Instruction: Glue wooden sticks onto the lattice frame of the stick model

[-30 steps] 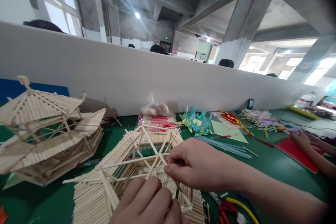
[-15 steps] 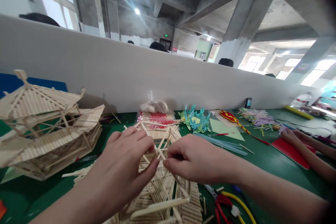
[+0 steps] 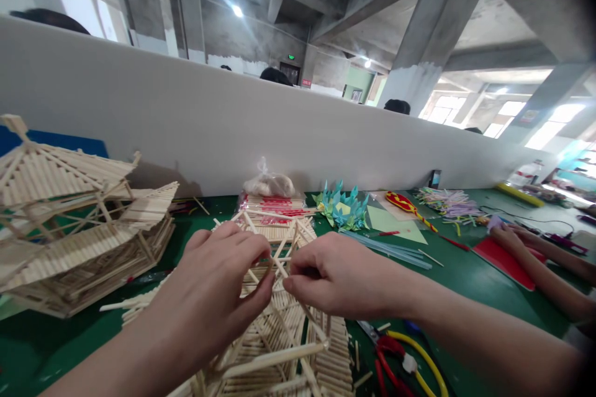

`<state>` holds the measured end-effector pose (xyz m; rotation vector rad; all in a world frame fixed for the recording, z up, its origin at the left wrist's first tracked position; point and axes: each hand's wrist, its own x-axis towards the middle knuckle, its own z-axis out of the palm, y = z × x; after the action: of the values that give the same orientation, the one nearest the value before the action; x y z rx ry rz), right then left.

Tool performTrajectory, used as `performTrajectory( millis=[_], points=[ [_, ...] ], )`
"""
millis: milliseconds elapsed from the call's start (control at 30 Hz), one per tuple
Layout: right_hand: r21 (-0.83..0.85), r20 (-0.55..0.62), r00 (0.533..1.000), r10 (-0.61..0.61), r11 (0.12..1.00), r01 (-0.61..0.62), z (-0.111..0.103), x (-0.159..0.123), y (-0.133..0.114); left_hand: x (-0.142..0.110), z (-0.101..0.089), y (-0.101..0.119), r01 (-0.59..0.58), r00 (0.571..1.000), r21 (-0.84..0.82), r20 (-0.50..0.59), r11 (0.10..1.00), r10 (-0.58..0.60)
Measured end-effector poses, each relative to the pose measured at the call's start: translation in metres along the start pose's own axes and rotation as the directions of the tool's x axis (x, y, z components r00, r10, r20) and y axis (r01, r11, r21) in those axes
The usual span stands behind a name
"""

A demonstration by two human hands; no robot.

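A model frame of pale wooden sticks [image 3: 274, 356] stands in front of me, with slatted stick surfaces beneath its crossing beams. My left hand [image 3: 223, 279] reaches over its left side, thumb and forefinger pinched on a thin wooden stick near the top crossing. From the right, my right hand [image 3: 335, 273] pinches a slanting wooden stick [image 3: 280, 268] of the same frame; its curled fingers hide part of the grip. The two sets of fingertips are a short way apart. Loose wooden sticks [image 3: 118, 305] lie left of the frame, partly under my left forearm.
A finished-looking stick pavilion [image 3: 79, 217] stands at left. Scissors [image 3: 388, 347] with red handles and yellow-handled pliers [image 3: 431, 363] lie at right. Behind are a blue paper lotus [image 3: 342, 206], blue strips [image 3: 391, 249] and a white partition [image 3: 209, 124]. A co-worker's hands [image 3: 512, 239] are far right.
The view has shifted slightly, so everything sits a little further left. My left fingertips have drawn slightly away from the crossing; my right hand keeps its pinch.
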<state>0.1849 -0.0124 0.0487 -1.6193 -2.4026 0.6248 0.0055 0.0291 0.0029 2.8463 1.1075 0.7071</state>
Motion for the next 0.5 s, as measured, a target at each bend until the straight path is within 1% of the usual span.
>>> performTrajectory(
  millis=[167, 367, 500],
  points=[
    [0.007, -0.010, 1.000, -0.012, 1.000, 0.012, -0.0001, 0.0002, 0.0010, -0.0024, 0.0020, 0.0001, -0.013, 1.000, -0.017, -0.015, 1.000, 0.013],
    [-0.002, 0.000, 0.999, -0.051, 0.999, 0.051, 0.0031, 0.0040, 0.0035, -0.0027, 0.0017, 0.0025, 0.003, 1.000, -0.045, -0.002, 0.999, -0.003],
    [-0.005, 0.017, 0.999, -0.047, 0.999, 0.047, 0.0044, 0.0045, 0.0033, -0.0026, 0.0010, 0.0028, 0.009, 1.000, -0.052, 0.025, 0.999, -0.008]
  ],
)
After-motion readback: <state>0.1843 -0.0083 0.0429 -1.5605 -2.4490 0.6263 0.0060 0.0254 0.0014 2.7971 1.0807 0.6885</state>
